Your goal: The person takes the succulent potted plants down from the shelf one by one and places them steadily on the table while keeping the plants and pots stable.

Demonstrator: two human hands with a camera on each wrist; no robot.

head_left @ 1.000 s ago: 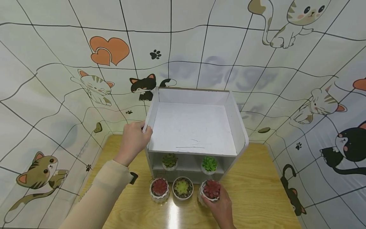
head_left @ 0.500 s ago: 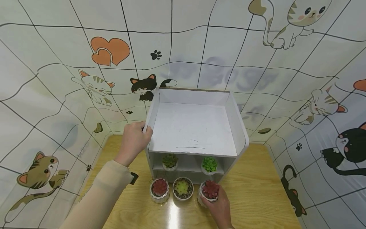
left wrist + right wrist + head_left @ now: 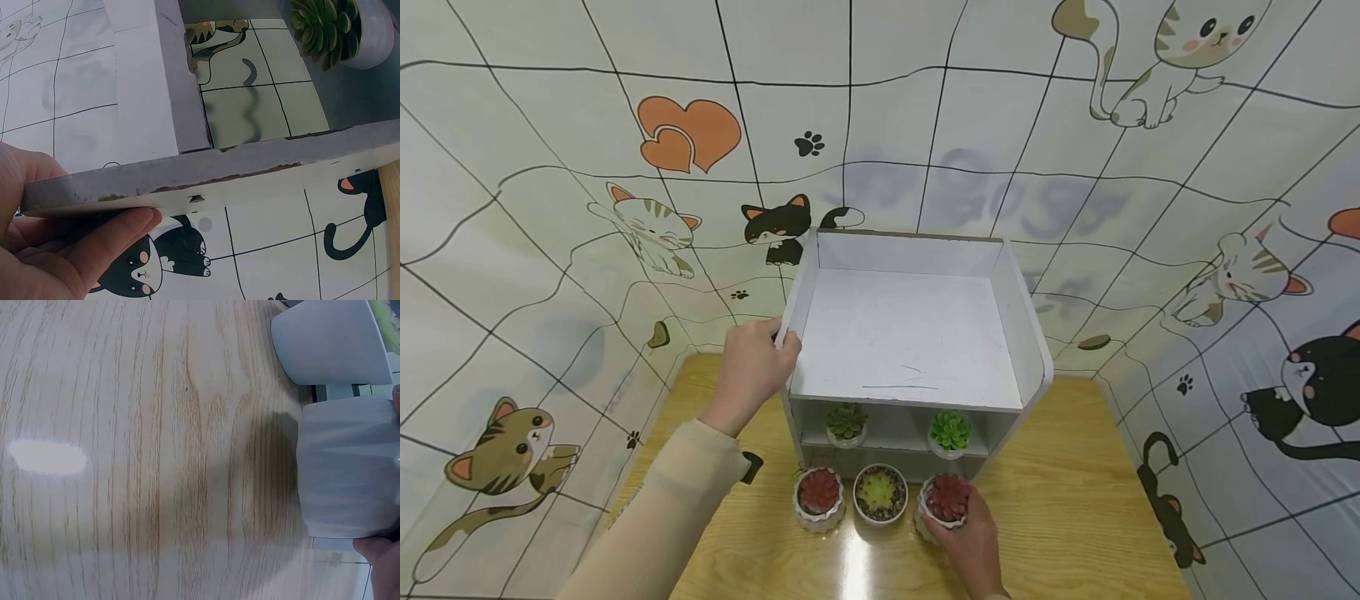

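My left hand (image 3: 752,367) grips the left side panel of a small white shelf unit (image 3: 902,333). In the left wrist view the thumb lies on one face of the panel edge (image 3: 156,178) and the fingers (image 3: 119,231) on the other. My right hand (image 3: 973,546) holds a red potted succulent (image 3: 947,498) by its ribbed white pot (image 3: 347,465), in front of the shelf's right half. Left of it stand a yellow-green succulent (image 3: 880,492) in a round white pot and another red succulent (image 3: 818,492) in a ribbed pot.
Inside the shelf's lower compartment sit a dark green succulent (image 3: 846,421) and a bright green one (image 3: 950,429), both in white pots. The unit stands on a wood-grain table (image 3: 1067,500), backed by sheeting (image 3: 880,125) printed with cats and grid lines.
My right hand has shifted slightly left with the red potted succulent, closer to the yellow-green one. The left hand stays on the shelf panel.
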